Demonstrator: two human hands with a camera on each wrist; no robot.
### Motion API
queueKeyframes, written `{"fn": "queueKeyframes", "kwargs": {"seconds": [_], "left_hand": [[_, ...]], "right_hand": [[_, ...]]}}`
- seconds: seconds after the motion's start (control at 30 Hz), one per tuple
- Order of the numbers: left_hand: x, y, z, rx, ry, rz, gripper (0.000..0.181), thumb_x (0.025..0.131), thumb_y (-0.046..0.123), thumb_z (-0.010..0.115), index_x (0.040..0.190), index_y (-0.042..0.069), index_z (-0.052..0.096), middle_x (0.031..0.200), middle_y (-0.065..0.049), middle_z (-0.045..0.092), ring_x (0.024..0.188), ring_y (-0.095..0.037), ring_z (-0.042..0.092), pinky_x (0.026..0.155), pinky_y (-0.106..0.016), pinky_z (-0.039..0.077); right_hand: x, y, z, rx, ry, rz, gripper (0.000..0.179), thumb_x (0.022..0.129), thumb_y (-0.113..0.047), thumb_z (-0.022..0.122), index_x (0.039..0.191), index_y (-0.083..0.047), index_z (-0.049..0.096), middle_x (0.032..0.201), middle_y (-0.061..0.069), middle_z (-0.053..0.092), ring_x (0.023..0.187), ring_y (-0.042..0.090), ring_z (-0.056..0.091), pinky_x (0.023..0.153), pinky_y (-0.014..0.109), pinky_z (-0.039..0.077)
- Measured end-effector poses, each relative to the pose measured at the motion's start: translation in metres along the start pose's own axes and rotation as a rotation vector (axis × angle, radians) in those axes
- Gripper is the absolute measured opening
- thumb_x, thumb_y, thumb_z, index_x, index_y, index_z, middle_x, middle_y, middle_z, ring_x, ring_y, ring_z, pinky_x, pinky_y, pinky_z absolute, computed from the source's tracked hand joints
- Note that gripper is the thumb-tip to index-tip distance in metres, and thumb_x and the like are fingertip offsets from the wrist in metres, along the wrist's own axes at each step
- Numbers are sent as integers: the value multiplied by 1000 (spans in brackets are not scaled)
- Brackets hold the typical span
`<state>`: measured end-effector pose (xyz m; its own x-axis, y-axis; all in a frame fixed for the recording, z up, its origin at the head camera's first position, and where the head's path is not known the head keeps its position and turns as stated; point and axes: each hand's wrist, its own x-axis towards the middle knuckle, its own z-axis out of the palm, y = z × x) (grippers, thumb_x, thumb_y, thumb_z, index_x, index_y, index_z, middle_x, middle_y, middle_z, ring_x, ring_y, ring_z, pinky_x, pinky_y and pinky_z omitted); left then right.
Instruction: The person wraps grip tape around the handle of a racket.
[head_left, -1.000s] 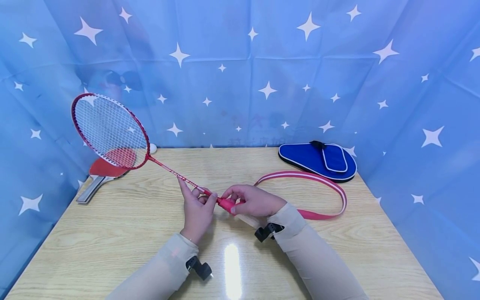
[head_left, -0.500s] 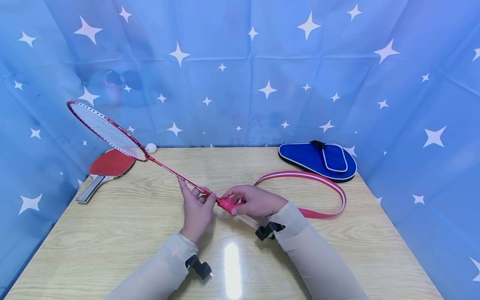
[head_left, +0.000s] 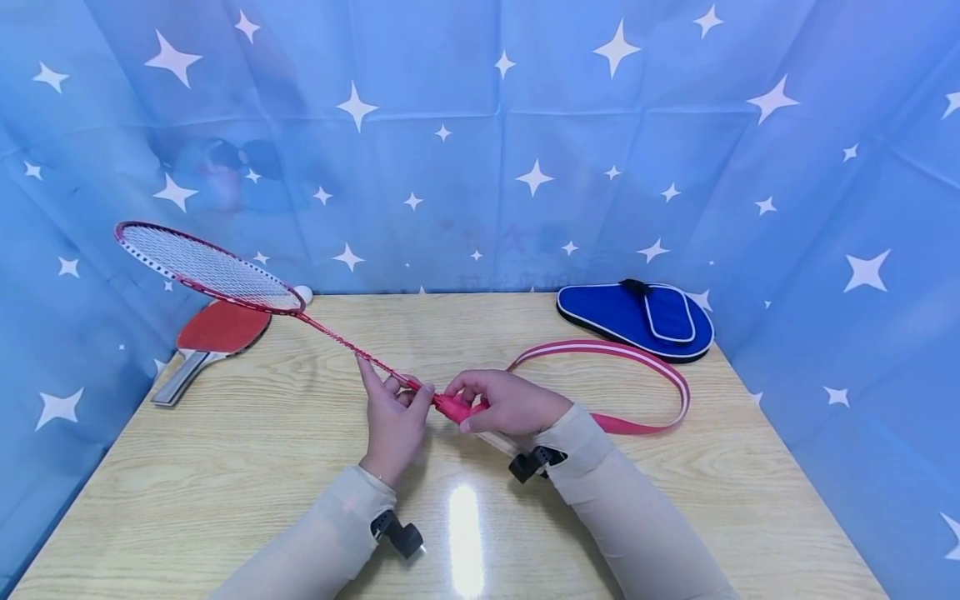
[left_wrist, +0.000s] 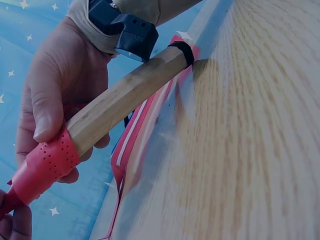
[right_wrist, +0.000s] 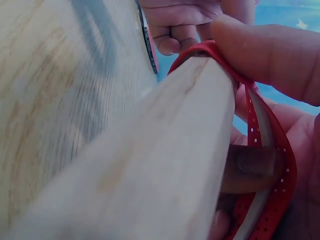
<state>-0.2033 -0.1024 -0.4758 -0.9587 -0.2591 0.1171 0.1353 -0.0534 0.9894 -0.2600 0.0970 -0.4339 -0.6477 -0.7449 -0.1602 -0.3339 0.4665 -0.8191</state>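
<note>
Badminton racket (head_left: 321, 328) slants over the surface (head_left: 262, 467), held in your two hands. Its red-and-white frame and white strings (head_left: 213, 268) tip up to the left; a slim red shaft runs down to a bare wooden handle (left_wrist: 127, 87), black-banded at the butt. Perforated pinkish-red grip tape (left_wrist: 50, 162) wraps the handle's top and trails into a pale-striped loop. Your left hand (head_left: 396, 429) pinches the lower shaft; your right hand (head_left: 513, 402) pinches the tape.
</note>
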Motion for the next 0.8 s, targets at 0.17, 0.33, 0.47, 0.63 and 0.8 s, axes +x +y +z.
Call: {"fn": "queueKeyframes", "kwargs": {"seconds": [0.17,0.33,0.47,0.63,0.8], "left_hand": [[0,1,-1,-6,0,-13,122,97,-4,68,165,35,-25,100,-12,64,81,-22,67,71,-24,58],[0,1,-1,-7,2,-17,121,97,-6,67,165,33,-24,101,-13,64,81,-22,66,72,-28,60],[1,1,-1,-10,6,-4,120,96,-7,66,166,32,-23,101,-16,65,79,-22,66,69,-27,58],[2,1,-1,-29,0,9,119,96,-7,65,166,32,-24,105,-26,65,80,-21,67,70,-31,58],[3,0,-1,-24,-8,-7,119,95,-8,64,166,31,-24,100,-20,64,79,-20,66,71,-30,59]], "right_hand": [[0,2,-2,0,-27,-28,43,93,-11,79,134,-17,67,112,-1,69,105,21,63,89,36,54],[-1,3,-7,33,-54,-40,47,94,-7,75,139,-18,68,118,0,68,108,21,61,87,36,52],[-2,2,-8,34,-62,-37,48,94,-6,73,139,-20,68,119,0,68,108,22,60,84,36,51],[-2,3,-7,11,-59,-48,47,94,-4,72,138,-21,67,120,0,67,109,21,60,83,35,52],[-2,3,-5,43,-70,-25,48,95,-2,70,139,-19,64,122,1,70,109,19,64,91,36,54]]}}
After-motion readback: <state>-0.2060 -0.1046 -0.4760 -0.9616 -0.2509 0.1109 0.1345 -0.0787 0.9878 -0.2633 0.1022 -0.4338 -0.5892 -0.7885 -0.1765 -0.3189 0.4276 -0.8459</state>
